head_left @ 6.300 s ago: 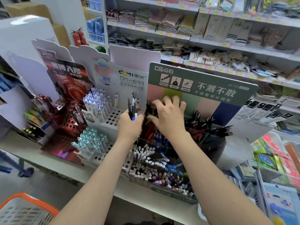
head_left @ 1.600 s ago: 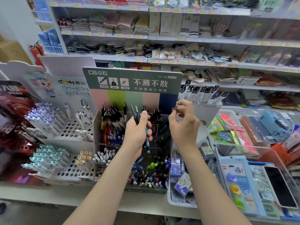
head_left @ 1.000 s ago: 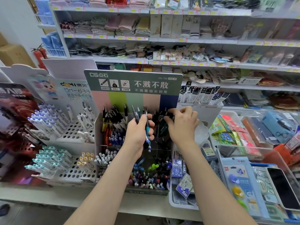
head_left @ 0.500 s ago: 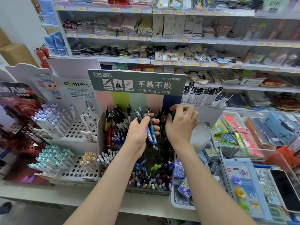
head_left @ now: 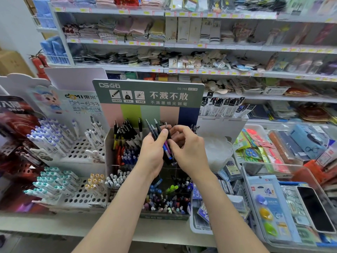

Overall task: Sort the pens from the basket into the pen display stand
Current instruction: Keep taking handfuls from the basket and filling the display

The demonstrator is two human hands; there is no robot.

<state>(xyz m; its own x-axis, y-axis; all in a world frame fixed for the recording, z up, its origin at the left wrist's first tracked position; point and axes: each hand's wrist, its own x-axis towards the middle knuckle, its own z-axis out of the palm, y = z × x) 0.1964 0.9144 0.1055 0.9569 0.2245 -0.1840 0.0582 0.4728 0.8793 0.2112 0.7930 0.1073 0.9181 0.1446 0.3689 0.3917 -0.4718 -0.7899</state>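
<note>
Before the stand [head_left: 148, 92], pens [head_left: 152, 129] in left hand [head_left: 151, 152]

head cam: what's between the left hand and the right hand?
A bunch of pens: the left hand grips it and the right hand pinches it from the other side. The head view shows it.

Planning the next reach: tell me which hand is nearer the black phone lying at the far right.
Right. The right hand is up and left of the black phone, at the bunch of pens; the left hand, gripping that bunch, sits farther left.
</note>
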